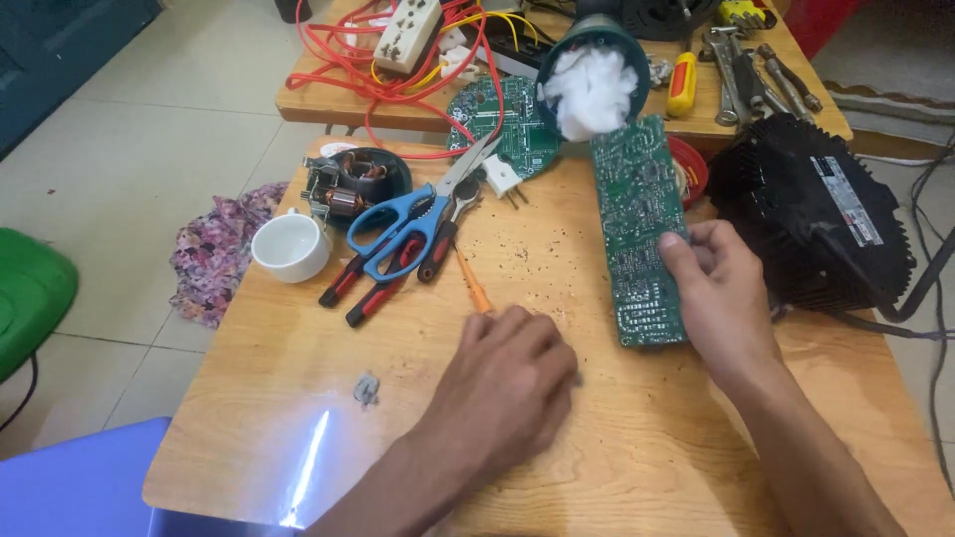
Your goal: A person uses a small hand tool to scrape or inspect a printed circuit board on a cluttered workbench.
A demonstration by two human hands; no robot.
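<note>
The right hand (721, 298) holds the long green circuit board (637, 224) by its right edge; the left hand (512, 373), fingers curled, rests on the bare desk (637, 447) beside it.

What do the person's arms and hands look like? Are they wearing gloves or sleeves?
No gloves and no sleeves in view. Both the left hand and the right hand are bare, and the forearms are bare as far as the picture shows. I see no rings, watch or bracelets. The fingernails are short and plain.
</note>
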